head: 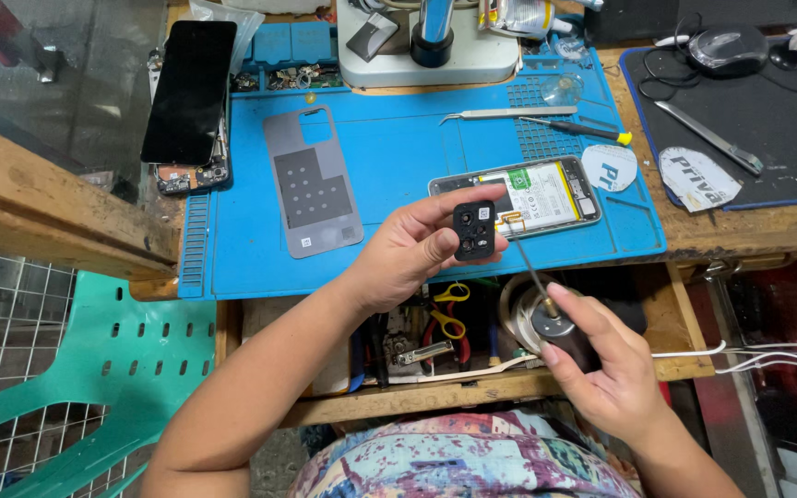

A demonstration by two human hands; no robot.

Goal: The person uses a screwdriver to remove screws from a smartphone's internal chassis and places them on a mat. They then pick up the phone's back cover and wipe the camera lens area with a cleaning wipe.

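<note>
At nine o'clock on the blue mat [398,157] lies the grey back cover [312,181]. My left hand [408,254] pinches the black camera module [474,230] between thumb and fingers, at centre. My right hand [601,364], at four o'clock, is clamped around a needle-tipped glue bottle [560,332], its tip touching the module's edge. Too hard a squeeze could flood the lenses; a slip could scratch them.
</note>
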